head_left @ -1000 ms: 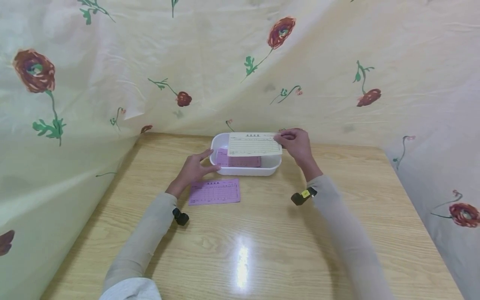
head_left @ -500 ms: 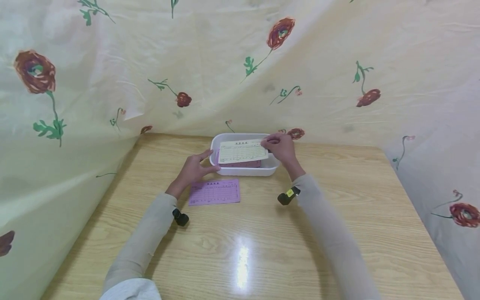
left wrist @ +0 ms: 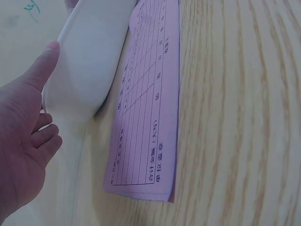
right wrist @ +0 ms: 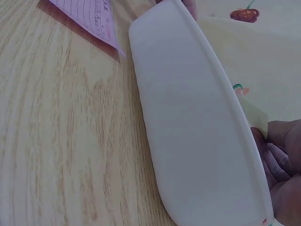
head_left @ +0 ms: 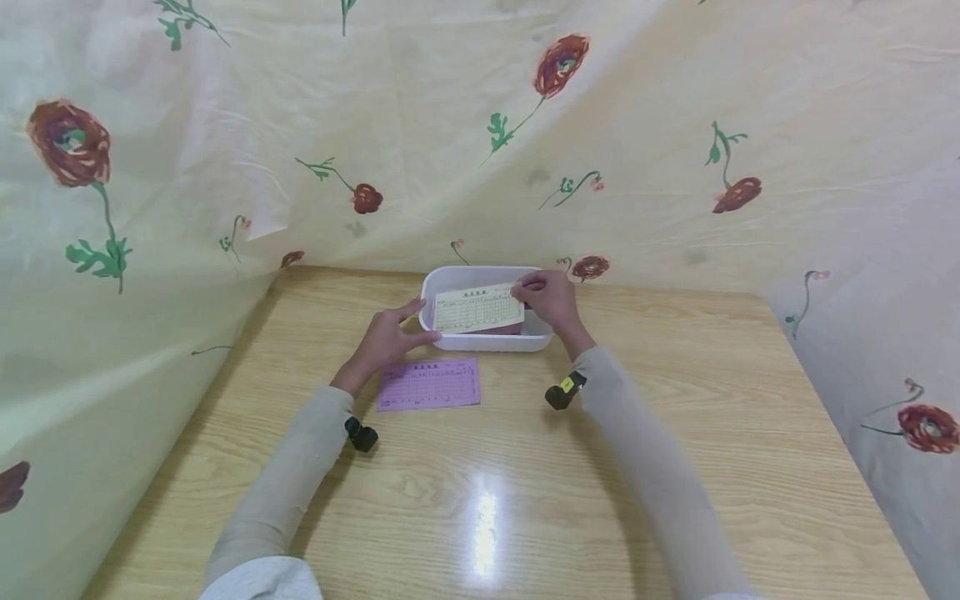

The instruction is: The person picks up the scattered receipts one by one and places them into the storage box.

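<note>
A white plastic tub (head_left: 498, 343) stands at the back of the table. My left hand (head_left: 384, 340) grips its left end, with the thumb at the front rim and curled fingers by the end wall in the left wrist view. A cream printed receipt slip (head_left: 477, 312) is pinched at its right edge by my right hand (head_left: 551, 298). That slip lies slanted inside the tub's opening, over a purple slip (head_left: 512, 329) that is mostly covered. In the right wrist view the tub's wall (right wrist: 188, 108) hides most of the cream slip.
Another purple printed slip (head_left: 429, 385) lies flat on the wooden table (head_left: 600, 500) in front of the tub, near the left wrist. A flowered cloth (head_left: 450, 125) hangs close behind the tub and along both sides of the table.
My right hand has moved left and down with the cream slip, from above the tub's right part into its left part. The left hand has stayed on the tub.
</note>
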{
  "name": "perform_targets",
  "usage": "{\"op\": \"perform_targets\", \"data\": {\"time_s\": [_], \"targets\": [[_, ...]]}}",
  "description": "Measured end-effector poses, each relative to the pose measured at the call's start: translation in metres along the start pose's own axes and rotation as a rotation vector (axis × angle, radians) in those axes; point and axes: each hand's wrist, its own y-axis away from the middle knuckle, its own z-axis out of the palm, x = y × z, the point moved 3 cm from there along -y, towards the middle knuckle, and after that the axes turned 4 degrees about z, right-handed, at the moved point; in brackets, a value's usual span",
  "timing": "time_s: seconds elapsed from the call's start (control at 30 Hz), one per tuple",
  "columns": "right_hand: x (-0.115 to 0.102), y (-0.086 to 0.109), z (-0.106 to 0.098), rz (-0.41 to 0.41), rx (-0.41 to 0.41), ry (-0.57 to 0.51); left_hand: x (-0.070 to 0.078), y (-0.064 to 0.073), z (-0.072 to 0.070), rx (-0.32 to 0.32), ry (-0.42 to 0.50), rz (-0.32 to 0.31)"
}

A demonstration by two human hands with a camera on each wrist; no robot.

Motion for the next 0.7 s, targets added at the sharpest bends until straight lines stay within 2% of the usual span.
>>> {"op": "perform_targets", "data": {"time_s": [0.37, 0.7], "targets": [[-0.0018, -0.0054, 0.005, 0.006, -0.043, 0.054, 0.0, 0.0001, 0.0001, 0.005, 0.0, -0.005], [-0.0028, -0.0104, -0.0017, 0.001, -0.11, 0.02, 0.0009, 0.0008, 0.0, -0.001, 0.013, -0.014]]}}
